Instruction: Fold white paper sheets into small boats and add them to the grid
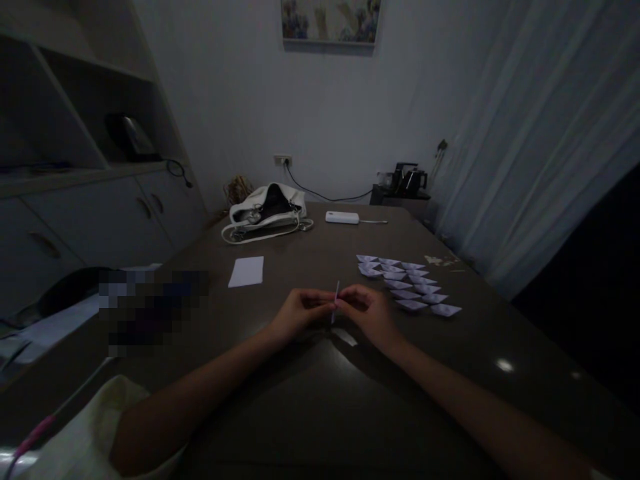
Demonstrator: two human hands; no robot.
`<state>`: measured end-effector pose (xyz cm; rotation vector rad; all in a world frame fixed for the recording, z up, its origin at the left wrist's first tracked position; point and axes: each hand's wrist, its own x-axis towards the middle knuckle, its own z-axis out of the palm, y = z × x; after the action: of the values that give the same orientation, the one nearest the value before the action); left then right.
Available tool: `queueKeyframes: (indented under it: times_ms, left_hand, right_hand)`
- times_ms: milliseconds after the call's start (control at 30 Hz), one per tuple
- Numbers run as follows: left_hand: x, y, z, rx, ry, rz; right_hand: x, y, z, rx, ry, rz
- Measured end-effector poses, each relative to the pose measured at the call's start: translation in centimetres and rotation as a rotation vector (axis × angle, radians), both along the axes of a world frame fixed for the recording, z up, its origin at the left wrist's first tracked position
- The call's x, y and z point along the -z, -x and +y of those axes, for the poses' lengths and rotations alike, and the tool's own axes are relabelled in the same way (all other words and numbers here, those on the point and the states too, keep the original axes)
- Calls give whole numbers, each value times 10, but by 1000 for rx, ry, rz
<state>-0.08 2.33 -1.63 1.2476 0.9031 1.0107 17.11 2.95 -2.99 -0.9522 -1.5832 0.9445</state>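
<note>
Between my two hands, just above the middle of the table (pixel 300 393), a small folded piece of paper (pixel 337 291) is held upright and seen nearly edge-on. My left hand (pixel 303 313) pinches it from the left with thumb and fingertips. From the other side my right hand (pixel 367 312) pinches the same paper, its fingers curled. Several folded paper boats (pixel 411 283) stand in rows to the right of my right hand. A stack of white paper sheets (pixel 247 271) lies beyond my left hand, to the left.
A white handbag (pixel 270 210) sits at the far left of the table, with a white power bank (pixel 342 217) and short cable right of it. Paper scraps (pixel 441 261) lie beyond the boats. A kettle (pixel 413 181) stands on a side cabinet. A blurred patch covers the left edge.
</note>
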Motion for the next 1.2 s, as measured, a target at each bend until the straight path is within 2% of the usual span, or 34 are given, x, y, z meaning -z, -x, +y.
queueKeyframes:
  times_ms: [800, 1033, 1200]
  left_hand:
    - [1, -2, -1, -3, -8, -13]
    - [0, -2, -2, 10, -79, 12]
    - [3, -4, -1, 24, -197, 79]
  right_hand:
    - [-4, 1, -3, 1, -14, -33]
    - [-4, 2, -4, 3, -2, -32]
    - [-2, 2, -3, -1, 21, 8]
